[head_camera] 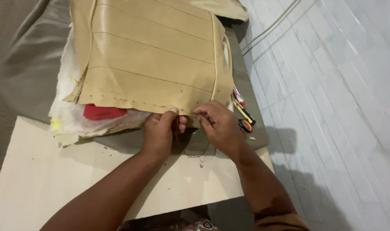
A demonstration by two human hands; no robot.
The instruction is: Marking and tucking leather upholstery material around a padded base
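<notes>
A tan stitched leatherette cover (152, 55) lies over a white foam pad (69, 115) with a red patch (101, 112) showing beneath it. My left hand (160, 132) pinches the cover's near edge. My right hand (218, 124) grips the same edge just to the right, fingertips close to the left thumb. A thin thread (195, 155) dangles below the two hands.
A pale wooden board (41, 179) lies under my forearms on grey-brown fabric (19, 64). Small tools, including a pen-like item (245, 114) and orange-handled scissors (245, 125), lie right of the cover. White tiled floor (331, 85) with a cable is to the right.
</notes>
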